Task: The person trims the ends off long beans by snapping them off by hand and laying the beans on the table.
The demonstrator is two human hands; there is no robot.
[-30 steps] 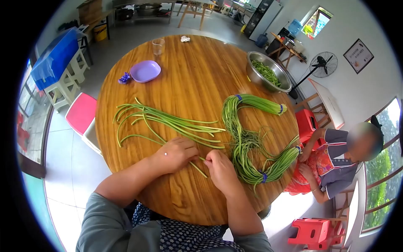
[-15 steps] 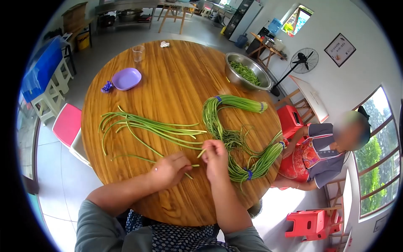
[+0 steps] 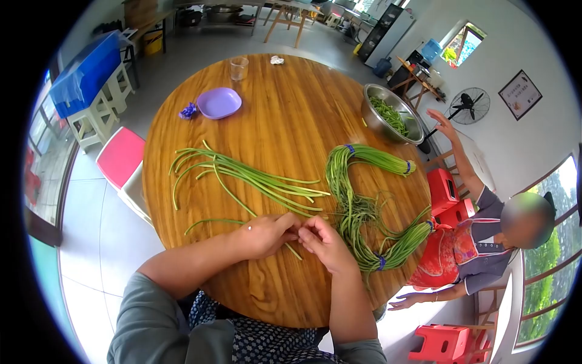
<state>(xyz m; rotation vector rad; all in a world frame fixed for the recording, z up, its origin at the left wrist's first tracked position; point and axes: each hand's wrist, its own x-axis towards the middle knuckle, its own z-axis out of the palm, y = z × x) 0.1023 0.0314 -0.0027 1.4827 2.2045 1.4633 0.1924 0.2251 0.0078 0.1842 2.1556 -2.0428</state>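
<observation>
My left hand (image 3: pixel 271 235) is closed on a garlic scape (image 3: pixel 212 221), whose thin end reaches out to the left across the table. Against its fingertips, my right hand (image 3: pixel 327 244) is pinched; whatever lies between the touching fingers is mostly hidden. Another stalk (image 3: pixel 293 250) passes under my left hand and pokes out below it. Just beyond my hands, loose garlic scapes (image 3: pixel 260 177) lie spread. To the right are two blue-tied bundles, one curved at the back (image 3: pixel 376 156) and one nearer me (image 3: pixel 397 247), with tangled thin tips between them.
A steel basin (image 3: pixel 412 124) of cut green pieces stands at the back right. A purple dish (image 3: pixel 219 103), blue ties (image 3: pixel 188 111), a clear cup (image 3: pixel 239 68) and crumpled tissue (image 3: pixel 277 60) are farther back. Across the right edge sits a person (image 3: pixel 485 242) with one arm raised.
My hands have come together; the short piece in my right fingers is no longer visible. The person at right has lifted an arm toward the basin. The view has shifted left.
</observation>
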